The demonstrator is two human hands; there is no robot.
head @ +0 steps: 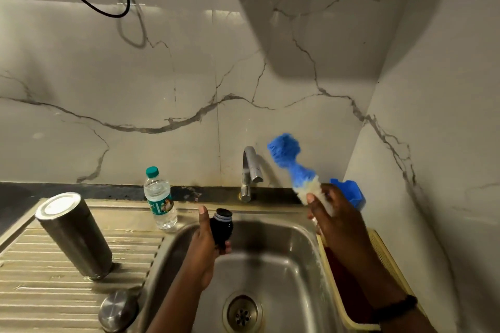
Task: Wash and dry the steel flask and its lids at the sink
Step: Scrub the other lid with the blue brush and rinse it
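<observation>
Head view, over a steel sink (305, 257). Left hand (205, 249) curls around a black inner lid (222, 227), thumb up along its side; the lid has a pale ring near its threaded top and is held above the basin, just left of the tap (250, 170). Right hand (332, 213) grips the white base of a bottle brush (290, 165), whose blue bristle head tilts up and away to the left of that hand, blurred. Steel flask (74, 235) stands inverted, base up, on the ribbed drainboard (40, 286) well to the left of the left hand; its brushed body looks dull, its base bright. Domed steel outer lid (119, 309) rests on the drainboard below the flask, beside the left forearm. Clear plastic water bottle (161, 200), green cap on, partly filled, stands between flask and left hand. Blue container (351, 193) sits just behind the right hand; contents cannot be seen. Cream basket (384, 254) lies under the right forearm
</observation>
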